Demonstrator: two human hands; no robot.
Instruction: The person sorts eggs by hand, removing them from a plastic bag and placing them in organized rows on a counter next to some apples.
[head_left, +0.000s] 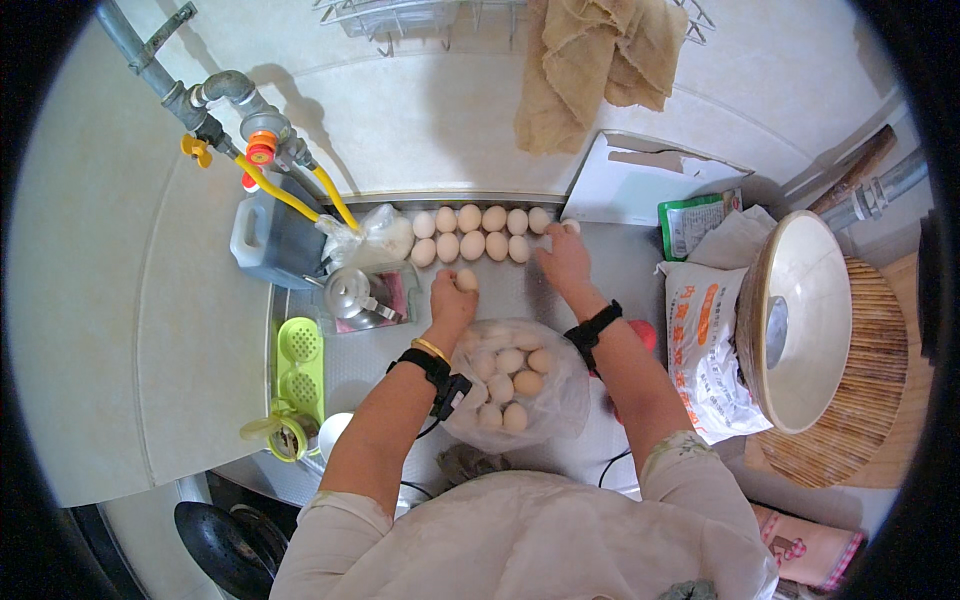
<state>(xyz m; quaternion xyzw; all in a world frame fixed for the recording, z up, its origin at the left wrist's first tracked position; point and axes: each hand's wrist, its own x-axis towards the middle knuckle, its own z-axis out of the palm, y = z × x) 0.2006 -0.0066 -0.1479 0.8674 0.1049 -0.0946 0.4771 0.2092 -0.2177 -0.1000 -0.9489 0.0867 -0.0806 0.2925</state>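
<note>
My left hand (452, 301) holds a brown egg (466, 280) between thumb and fingers, in front of two rows of eggs. At the right end of the back row, my right hand (565, 261) has its fingers around a pale egg (572, 225), which they partly cover. The back-row eggs (469, 218) and front-row eggs (472, 245) lie side by side on the metal countertop (622, 255). Between my forearms sits a clear plastic bag (566, 409) with several more eggs (501, 388) in it.
On the left stand a dark liquid jug (281, 236), a metal pot (349, 292) in a clear tray and a green caddy (301, 360). Yellow gas hoses (277, 196) run behind. At right, a white printed sack (701, 322) adjoins a large bowl (814, 322). A brown cloth (577, 67) hangs above.
</note>
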